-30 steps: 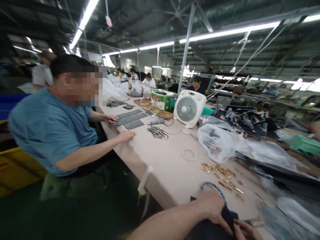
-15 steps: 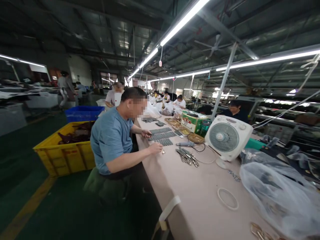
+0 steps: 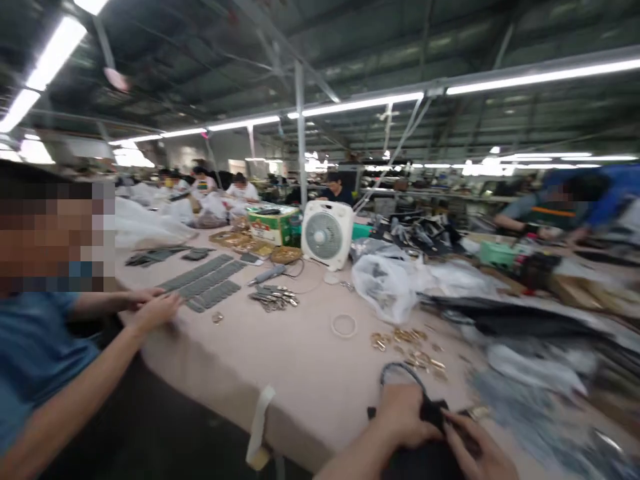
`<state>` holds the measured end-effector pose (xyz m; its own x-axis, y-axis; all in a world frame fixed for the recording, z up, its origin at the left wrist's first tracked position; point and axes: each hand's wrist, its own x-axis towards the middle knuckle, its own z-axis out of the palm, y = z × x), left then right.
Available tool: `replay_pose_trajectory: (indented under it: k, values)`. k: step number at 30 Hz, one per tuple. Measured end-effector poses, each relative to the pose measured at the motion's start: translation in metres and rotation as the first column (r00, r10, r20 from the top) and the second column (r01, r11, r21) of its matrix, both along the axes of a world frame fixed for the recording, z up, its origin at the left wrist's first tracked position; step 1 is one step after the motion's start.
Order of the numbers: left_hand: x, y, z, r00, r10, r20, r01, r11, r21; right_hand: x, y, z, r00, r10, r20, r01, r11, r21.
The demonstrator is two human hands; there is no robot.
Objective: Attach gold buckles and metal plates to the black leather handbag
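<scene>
Low in the view, my left hand (image 3: 403, 417) is closed on a black bag-like piece (image 3: 417, 460), which has a dark looped strap (image 3: 403, 368) rising behind the hand. From the other side my right hand (image 3: 477, 448) grips the edge of the same piece, fingertips close to my left hand. Its lower part runs out of the frame, and motion blur hides what the fingertips pinch. Just beyond my hands lie loose gold-coloured metal fittings (image 3: 420, 360) on the pink-covered table (image 3: 300, 353).
A co-worker (image 3: 40, 360) sits at the left with both hands over rows of grey strips (image 3: 205, 283). Along the table are a white box fan (image 3: 327, 235), strips with metal clasps (image 3: 274, 298), a white ring (image 3: 344, 326) and plastic bags (image 3: 383, 287). Another person (image 3: 545, 207) works at right.
The view has swung to the right and nearer the table. My hands and the black piece have come into view. The co-worker's hands have moved closer together, away from the small metal fitting.
</scene>
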<state>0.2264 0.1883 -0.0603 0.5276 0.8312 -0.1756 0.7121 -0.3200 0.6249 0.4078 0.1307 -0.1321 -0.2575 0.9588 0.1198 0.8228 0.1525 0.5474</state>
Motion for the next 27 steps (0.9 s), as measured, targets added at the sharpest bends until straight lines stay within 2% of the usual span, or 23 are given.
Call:
replay_pose_trajectory:
  k: [1, 2, 3, 4, 5, 6, 7, 9, 12, 22, 27]
  values:
    - [0.006, -0.001, -0.003, 1.0, -0.007, -0.018, 0.007, 1.0, 0.008, 0.007, -0.01, -0.002, 0.986, -0.056, -0.157, 0.06, 0.998, 0.016]
    - [0.009, -0.001, -0.006, 1.0, -0.008, -0.028, 0.009, 1.0, 0.027, 0.01, -0.017, -0.003, 0.895, -0.082, -0.439, 0.112, 0.993, 0.043]
    - [0.01, 0.002, -0.009, 1.0, -0.012, -0.023, 0.013, 0.998, 0.055, 0.011, -0.02, -0.003, 0.713, -0.062, -0.698, 0.151, 0.986, 0.067]
    - [0.01, 0.005, -0.011, 1.0, -0.017, -0.026, 0.019, 0.997, 0.073, 0.011, -0.021, -0.002, 0.512, -0.022, -0.859, 0.175, 0.981, 0.079]
    - [0.01, 0.008, -0.014, 0.999, -0.025, -0.029, 0.028, 0.996, 0.088, 0.009, -0.02, -0.001, 0.32, 0.015, -0.947, 0.192, 0.978, 0.08]
    - [0.01, 0.01, -0.016, 0.999, -0.031, -0.04, 0.035, 0.995, 0.098, 0.008, -0.019, 0.001, 0.182, 0.036, -0.983, 0.196, 0.978, 0.072]
    - [0.009, 0.012, -0.018, 0.998, -0.035, -0.051, 0.04, 0.994, 0.106, 0.006, -0.017, 0.004, 0.091, 0.04, -0.995, 0.196, 0.979, 0.057]
    - [0.01, 0.014, -0.021, 0.997, -0.044, -0.069, 0.052, 0.992, 0.113, 0.003, -0.015, 0.007, 0.0, 0.027, -1.0, 0.193, 0.981, 0.026]
    - [0.011, 0.014, -0.02, 0.996, -0.046, -0.074, 0.054, 0.993, 0.108, 0.002, -0.015, 0.009, -0.015, 0.009, -1.0, 0.189, 0.982, 0.006]
    - [0.011, 0.013, -0.02, 0.997, -0.034, -0.07, 0.041, 0.993, 0.112, -0.006, -0.017, 0.01, 0.131, 0.052, -0.99, 0.196, 0.978, 0.077]
    - [0.008, 0.009, -0.012, 0.998, -0.018, -0.067, 0.023, 0.998, 0.066, -0.001, -0.017, 0.004, 0.18, 0.088, -0.98, 0.158, 0.98, 0.118]
